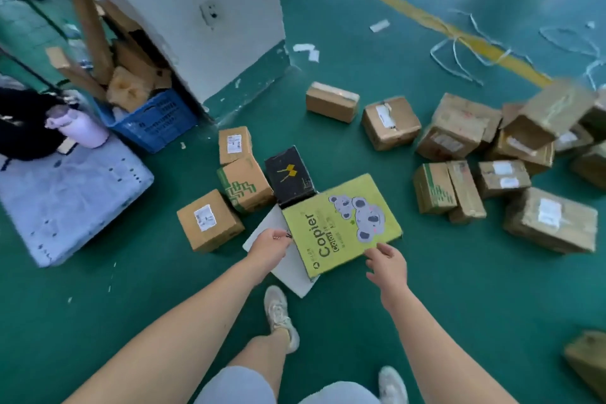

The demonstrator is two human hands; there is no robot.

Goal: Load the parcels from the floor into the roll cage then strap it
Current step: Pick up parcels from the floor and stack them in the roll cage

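Green copier box lies between left hand and right hand.

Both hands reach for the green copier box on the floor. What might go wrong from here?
1. The right hand touches only the near corner of the green copier box and the left hand is at its side edge; lifted so, the box may tilt or slip.
2. The black box lies at its far corner and may be knocked.
3. Loose white strapping on the floor could cause a trip.
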